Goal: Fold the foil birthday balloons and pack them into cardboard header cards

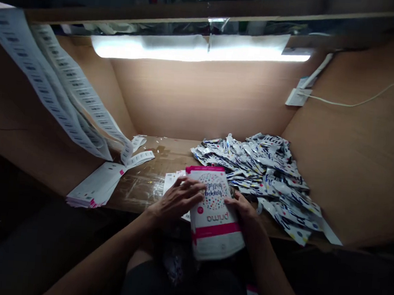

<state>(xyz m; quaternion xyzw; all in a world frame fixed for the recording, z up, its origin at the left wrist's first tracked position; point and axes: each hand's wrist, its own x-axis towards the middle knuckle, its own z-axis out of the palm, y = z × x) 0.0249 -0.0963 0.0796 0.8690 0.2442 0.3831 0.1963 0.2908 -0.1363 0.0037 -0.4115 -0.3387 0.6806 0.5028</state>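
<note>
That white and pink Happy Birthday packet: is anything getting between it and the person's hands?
Nothing visible does. The left hand lies directly on the white and pink packet, and the right hand touches it at its right edge, with no other object between either hand and the packet.

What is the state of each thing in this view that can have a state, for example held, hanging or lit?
Left hand: holding the primo packet's side, fingers spread.
Right hand: holding the packet's other side.
Primo packet: held between both hands, printed face up.
Printed packets: lying in a loose heap.
Barcode label strip: hanging in long loops.
White label cards: lying stacked.
Tube light: lit.
</note>
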